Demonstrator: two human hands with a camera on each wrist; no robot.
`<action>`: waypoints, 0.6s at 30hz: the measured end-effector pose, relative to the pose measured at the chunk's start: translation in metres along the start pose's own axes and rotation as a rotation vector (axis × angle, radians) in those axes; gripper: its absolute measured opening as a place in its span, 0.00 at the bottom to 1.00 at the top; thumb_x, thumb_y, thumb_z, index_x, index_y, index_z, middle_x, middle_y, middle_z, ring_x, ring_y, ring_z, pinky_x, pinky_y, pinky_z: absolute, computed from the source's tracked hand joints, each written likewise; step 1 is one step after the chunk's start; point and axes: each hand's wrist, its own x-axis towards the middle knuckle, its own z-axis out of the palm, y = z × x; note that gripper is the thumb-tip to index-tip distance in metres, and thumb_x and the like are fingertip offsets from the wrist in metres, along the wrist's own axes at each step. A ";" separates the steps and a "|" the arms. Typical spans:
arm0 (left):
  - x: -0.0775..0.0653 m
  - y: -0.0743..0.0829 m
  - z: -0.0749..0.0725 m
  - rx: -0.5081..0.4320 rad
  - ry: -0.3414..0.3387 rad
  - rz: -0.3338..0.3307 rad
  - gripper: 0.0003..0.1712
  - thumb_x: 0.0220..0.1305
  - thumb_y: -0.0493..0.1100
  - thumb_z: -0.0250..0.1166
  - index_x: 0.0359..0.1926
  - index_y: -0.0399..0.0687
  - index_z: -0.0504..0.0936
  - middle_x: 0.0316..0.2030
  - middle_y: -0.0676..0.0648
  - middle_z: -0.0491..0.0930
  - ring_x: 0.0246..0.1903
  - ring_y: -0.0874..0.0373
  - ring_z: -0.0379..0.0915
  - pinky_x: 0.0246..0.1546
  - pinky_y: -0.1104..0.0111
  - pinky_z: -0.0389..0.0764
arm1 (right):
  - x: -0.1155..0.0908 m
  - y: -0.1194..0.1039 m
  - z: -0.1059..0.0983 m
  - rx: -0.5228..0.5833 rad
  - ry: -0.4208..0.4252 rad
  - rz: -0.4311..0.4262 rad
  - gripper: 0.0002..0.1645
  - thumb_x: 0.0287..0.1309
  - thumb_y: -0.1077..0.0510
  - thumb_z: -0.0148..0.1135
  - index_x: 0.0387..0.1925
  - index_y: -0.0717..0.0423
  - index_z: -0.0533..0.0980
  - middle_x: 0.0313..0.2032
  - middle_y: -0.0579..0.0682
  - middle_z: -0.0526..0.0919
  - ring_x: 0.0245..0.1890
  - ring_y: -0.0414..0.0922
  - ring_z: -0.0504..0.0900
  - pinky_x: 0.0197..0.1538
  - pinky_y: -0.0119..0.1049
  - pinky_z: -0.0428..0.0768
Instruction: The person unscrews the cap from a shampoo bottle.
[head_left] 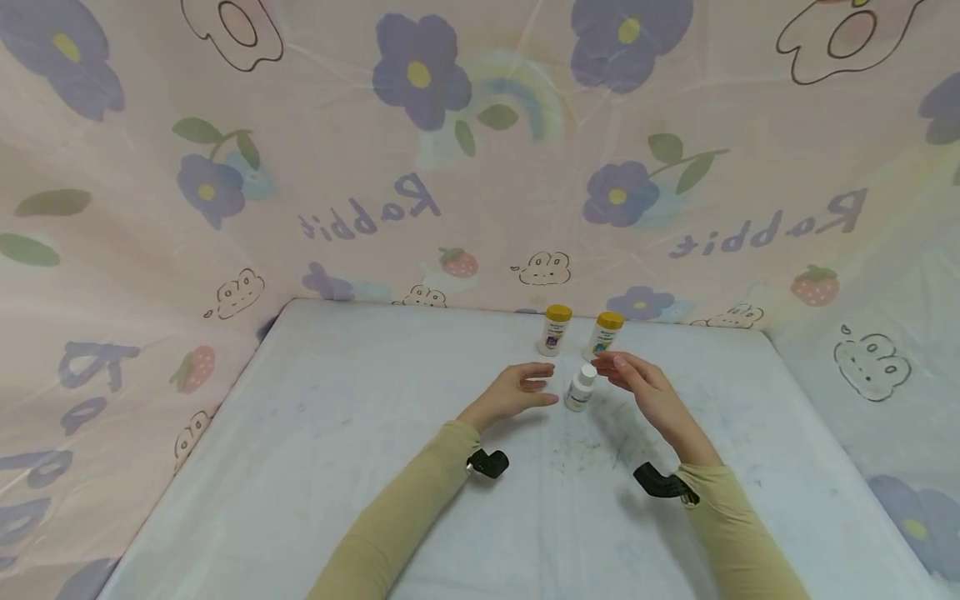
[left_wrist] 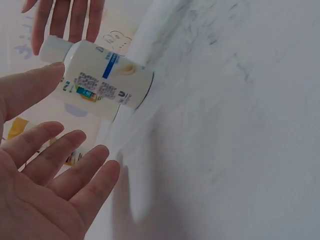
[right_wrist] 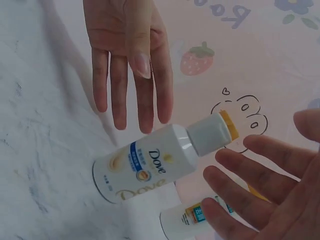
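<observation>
A small white Dove bottle [head_left: 580, 389] with a white cap stands upright on the table between the two hands. My left hand [head_left: 513, 392] is just left of it, fingers spread and slightly bent, with a gap to the bottle. On the other side my right hand [head_left: 648, 396] has its fingers extended near the cap, palm turned inward. The right wrist view shows the Dove label on the bottle [right_wrist: 150, 162] and both hands around it, nothing gripped. From the left wrist, the back label of the bottle [left_wrist: 107, 72] shows.
Behind the Dove bottle stand two white bottles with yellow caps, one on the left [head_left: 553, 337] and one on the right [head_left: 603, 337], partly behind the right fingertips. A white cloth covers the table [head_left: 337, 467]. A patterned curtain [head_left: 480, 208] rises along the back and sides.
</observation>
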 end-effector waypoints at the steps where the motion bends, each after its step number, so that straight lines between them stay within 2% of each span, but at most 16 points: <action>1: 0.001 0.000 0.002 -0.003 -0.002 0.004 0.36 0.58 0.42 0.70 0.66 0.40 0.68 0.62 0.45 0.71 0.60 0.48 0.69 0.56 0.67 0.74 | 0.000 0.000 0.001 0.000 0.002 0.001 0.29 0.76 0.49 0.37 0.64 0.66 0.65 0.59 0.62 0.72 0.60 0.61 0.68 0.64 0.55 0.64; 7: 0.006 0.000 0.012 -0.035 0.014 0.027 0.35 0.58 0.38 0.70 0.65 0.38 0.69 0.60 0.43 0.72 0.59 0.47 0.70 0.55 0.69 0.74 | 0.000 0.001 0.005 -0.012 -0.007 -0.009 0.27 0.75 0.50 0.39 0.64 0.63 0.66 0.60 0.61 0.71 0.60 0.57 0.69 0.63 0.50 0.66; 11: 0.007 0.002 0.020 -0.069 0.037 0.021 0.34 0.56 0.36 0.71 0.63 0.37 0.70 0.59 0.44 0.73 0.58 0.46 0.70 0.56 0.65 0.73 | 0.000 0.003 0.006 -0.037 -0.007 -0.025 0.24 0.74 0.53 0.44 0.64 0.62 0.67 0.60 0.61 0.71 0.59 0.55 0.70 0.60 0.35 0.72; 14: 0.008 0.001 0.025 -0.074 0.057 0.013 0.33 0.56 0.36 0.71 0.63 0.39 0.72 0.59 0.46 0.74 0.58 0.47 0.71 0.56 0.63 0.74 | 0.000 0.005 0.008 -0.032 -0.006 -0.029 0.24 0.73 0.54 0.46 0.64 0.63 0.66 0.61 0.63 0.70 0.60 0.54 0.70 0.56 0.24 0.70; 16: 0.009 0.000 0.028 -0.075 0.072 0.010 0.32 0.56 0.37 0.71 0.62 0.40 0.73 0.58 0.47 0.74 0.57 0.48 0.71 0.55 0.64 0.74 | 0.000 0.007 0.008 -0.030 0.001 -0.028 0.24 0.72 0.56 0.48 0.63 0.64 0.67 0.60 0.64 0.71 0.59 0.54 0.70 0.54 0.23 0.70; 18: 0.010 -0.001 0.031 -0.081 0.084 0.015 0.31 0.56 0.37 0.72 0.61 0.41 0.73 0.58 0.47 0.75 0.56 0.48 0.72 0.54 0.65 0.75 | 0.001 0.008 0.009 -0.039 0.009 -0.023 0.23 0.71 0.57 0.52 0.63 0.63 0.67 0.59 0.63 0.72 0.58 0.54 0.72 0.54 0.26 0.73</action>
